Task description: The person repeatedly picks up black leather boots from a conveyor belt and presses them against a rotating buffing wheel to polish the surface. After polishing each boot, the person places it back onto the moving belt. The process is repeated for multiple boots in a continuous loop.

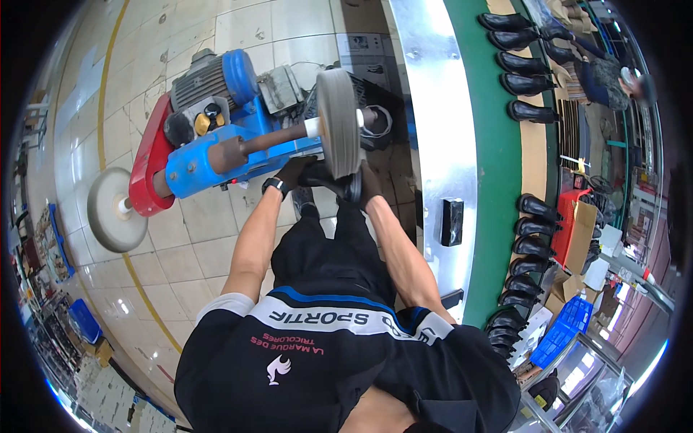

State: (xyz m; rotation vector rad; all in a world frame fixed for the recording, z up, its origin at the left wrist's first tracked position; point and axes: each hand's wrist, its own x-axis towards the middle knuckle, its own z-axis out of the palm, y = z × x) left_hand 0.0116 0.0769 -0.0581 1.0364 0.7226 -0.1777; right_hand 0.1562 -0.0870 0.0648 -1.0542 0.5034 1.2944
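A black shoe (pixel 328 177) is held between my two hands under the rim of a large grey buffing wheel (pixel 338 123). My left hand (pixel 297 172), below a dark wristwatch (pixel 275 185), is closed round one end of it. Around the other end is my right hand (pixel 371 183), its fingers partly hidden behind the shoe and wheel. The shoe seems to touch the wheel's lower edge, but the exact contact is hidden. The wheel sits on the shaft of a blue polishing machine (pixel 198 160) with a red belt guard (pixel 151 162).
A second, pale wheel (pixel 108 209) is at the machine's left end. On my right runs a metal ledge (pixel 440 130) bearing a black block (pixel 452 222). Beyond it, a green bench (pixel 491 159) has rows of black shoes (pixel 530 227) alongside. A person (pixel 610 79) is at far right.
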